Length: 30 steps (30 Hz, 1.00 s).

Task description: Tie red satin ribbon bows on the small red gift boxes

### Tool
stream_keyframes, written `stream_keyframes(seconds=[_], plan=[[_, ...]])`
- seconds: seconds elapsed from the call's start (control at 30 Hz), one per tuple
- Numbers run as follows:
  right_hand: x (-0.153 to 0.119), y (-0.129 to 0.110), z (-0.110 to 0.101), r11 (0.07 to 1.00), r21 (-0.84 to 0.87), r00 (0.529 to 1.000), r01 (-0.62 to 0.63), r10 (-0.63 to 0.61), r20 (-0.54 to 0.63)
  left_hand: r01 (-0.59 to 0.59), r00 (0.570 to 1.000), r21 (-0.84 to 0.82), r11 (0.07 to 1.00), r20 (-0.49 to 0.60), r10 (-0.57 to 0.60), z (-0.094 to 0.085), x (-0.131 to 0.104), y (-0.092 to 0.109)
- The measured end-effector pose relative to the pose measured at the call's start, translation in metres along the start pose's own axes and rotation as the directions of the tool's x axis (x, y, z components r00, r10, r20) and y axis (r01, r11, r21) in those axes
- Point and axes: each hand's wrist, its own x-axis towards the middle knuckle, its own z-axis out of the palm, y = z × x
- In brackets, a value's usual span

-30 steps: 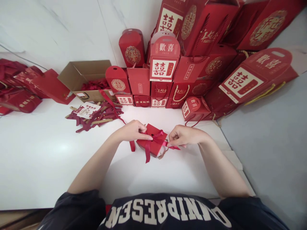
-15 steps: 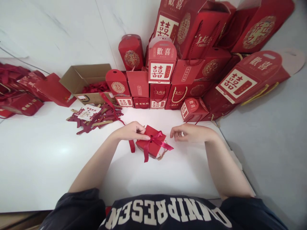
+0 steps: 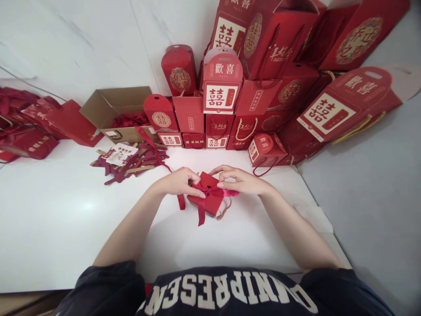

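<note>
A small red gift box (image 3: 213, 205) lies on the white table with a twisted gold cord handle (image 3: 225, 210) at its right side. Across its top runs a red satin ribbon (image 3: 201, 213) tied in a bow, one tail hanging over the front. My left hand (image 3: 182, 181) is closed at the left of the bow, its thumb and fingers pinching the ribbon. From the right, my right hand (image 3: 237, 180) reaches over the box, thumb and forefinger closed on the ribbon's right part. The fingers partly cover the knot.
Behind stand stacked red gift boxes (image 3: 219, 90). At the left, a cardboard box (image 3: 121, 98) holds red ribbon, with a pile of dark red ribbon pieces (image 3: 138, 164) in front. A small red box (image 3: 267, 151) sits at the right. More red boxes (image 3: 33, 140) lie far left.
My right hand has come left from beside the box and taken hold of the ribbon's right part. My left hand has stayed nearly in place at the bow.
</note>
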Motion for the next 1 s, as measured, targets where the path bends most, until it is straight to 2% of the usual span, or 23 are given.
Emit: stream_keyframes(seconds=[0.2, 0.37, 0.47, 0.53, 0.57, 0.63, 0.73, 0.87, 1.0], plan=[[0.0, -0.001, -0.003, 0.999, -0.026, 1.0, 0.02, -0.019, 0.024, 0.003, 0.999, 0.096, 0.995, -0.033, 0.0, 0.001, -0.001, 0.006], [-0.002, -0.003, -0.004, 1.0, -0.017, 1.0, 0.012, -0.012, 0.01, 0.016, 0.999, 0.085, 0.996, 0.037, -0.019, -0.009, -0.014, 0.017], [-0.005, -0.008, -0.007, 0.998, 0.045, 0.999, -0.049, 0.05, -0.019, 0.046, 0.998, 0.117, 0.992, -0.056, -0.04, -0.014, -0.024, 0.028], [-0.007, -0.011, -0.01, 0.994, 0.068, 0.993, -0.081, 0.086, -0.086, 0.009, 0.988, 0.214, 0.977, -0.15, 0.024, -0.013, -0.027, 0.034], [-0.008, -0.012, -0.012, 0.994, 0.062, 0.987, -0.088, 0.095, -0.127, -0.032, 0.983, 0.28, 0.96, -0.164, 0.08, -0.01, -0.027, 0.036], [-0.011, -0.015, -0.016, 0.995, 0.03, 0.977, -0.092, 0.096, -0.188, -0.132, 0.978, 0.394, 0.909, -0.1, 0.186, -0.002, -0.023, 0.038], [-0.016, -0.019, -0.022, 0.996, -0.001, 0.975, -0.087, 0.084, -0.206, -0.215, 0.972, 0.46, 0.862, 0.011, 0.236, 0.01, -0.016, 0.038], [-0.022, -0.024, -0.027, 0.997, -0.027, 0.976, -0.078, 0.071, -0.206, -0.143, 0.981, 0.5, 0.854, -0.045, 0.19, 0.016, -0.026, 0.043], [-0.029, -0.031, -0.029, 0.995, -0.058, 0.978, -0.082, 0.069, -0.198, -0.02, 0.987, 0.539, 0.842, -0.123, 0.102, 0.013, -0.068, 0.054]])
